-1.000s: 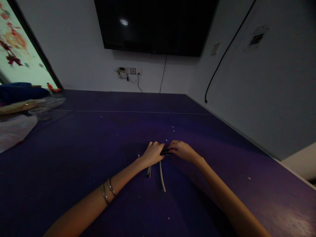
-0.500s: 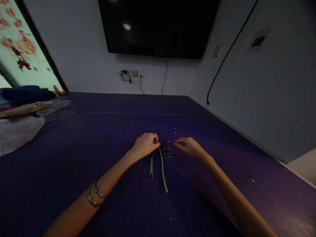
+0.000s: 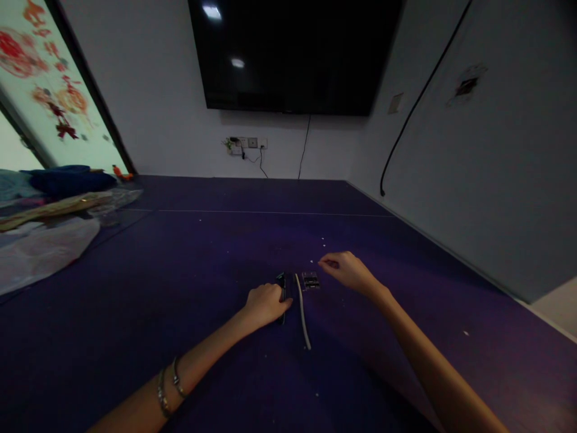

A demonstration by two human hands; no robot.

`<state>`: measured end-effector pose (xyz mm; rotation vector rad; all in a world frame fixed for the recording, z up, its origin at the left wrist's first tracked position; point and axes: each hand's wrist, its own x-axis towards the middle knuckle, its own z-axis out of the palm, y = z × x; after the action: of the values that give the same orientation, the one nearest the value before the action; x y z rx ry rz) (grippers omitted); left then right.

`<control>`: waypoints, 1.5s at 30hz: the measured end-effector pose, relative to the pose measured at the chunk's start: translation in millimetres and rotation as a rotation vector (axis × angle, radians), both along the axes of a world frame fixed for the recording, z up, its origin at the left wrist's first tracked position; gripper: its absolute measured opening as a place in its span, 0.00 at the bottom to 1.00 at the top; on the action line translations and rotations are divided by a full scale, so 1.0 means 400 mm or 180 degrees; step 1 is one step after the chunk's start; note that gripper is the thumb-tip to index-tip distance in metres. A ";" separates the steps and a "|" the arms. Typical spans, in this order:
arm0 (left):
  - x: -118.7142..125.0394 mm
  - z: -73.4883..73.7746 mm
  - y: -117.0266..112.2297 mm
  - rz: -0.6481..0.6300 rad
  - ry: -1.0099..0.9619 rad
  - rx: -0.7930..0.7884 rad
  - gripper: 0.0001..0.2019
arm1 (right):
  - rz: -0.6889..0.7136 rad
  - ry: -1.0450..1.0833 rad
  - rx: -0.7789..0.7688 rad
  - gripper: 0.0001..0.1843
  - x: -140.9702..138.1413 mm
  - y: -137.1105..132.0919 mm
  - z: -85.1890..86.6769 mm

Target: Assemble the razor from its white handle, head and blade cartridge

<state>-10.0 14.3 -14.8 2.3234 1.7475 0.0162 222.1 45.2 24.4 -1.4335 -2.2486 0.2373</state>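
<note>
My left hand (image 3: 265, 305) is closed over a slim dark hand tool (image 3: 282, 279) lying on the purple surface, its fingers hiding most of the tool's length. Just right of it lies a short grey cable (image 3: 302, 316), lengthwise and slightly curved. Beside the cable's far end is a small clear packet (image 3: 311, 280) with dark pieces in it. My right hand (image 3: 345, 267) hovers to the right of the packet, thumb and fingertips pinched together. Whatever that pinch holds, if anything, is too small to make out.
White scraps (image 3: 323, 242) dot the purple surface (image 3: 202, 258). Plastic bags (image 3: 58, 246) and blue cloth (image 3: 72, 180) are heaped at the left. A black cable (image 3: 406, 123) hangs along the right wall; a television (image 3: 297, 60) is mounted on the far wall.
My left hand has come down and nearer, from the cable's far end onto the dark tool. My right hand stays in its pinch at about the same place. The view has tilted slightly.
</note>
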 end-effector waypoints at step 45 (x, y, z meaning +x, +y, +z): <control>0.090 -0.006 -0.031 -0.0158 -0.0261 0.0100 0.17 | -0.1928 0.0851 -0.0556 0.10 0.403 -0.060 -0.132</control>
<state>25.9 2.0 -17.3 2.3525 1.6618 0.1297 383.4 21.1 -28.5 -1.9647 -1.5296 0.4005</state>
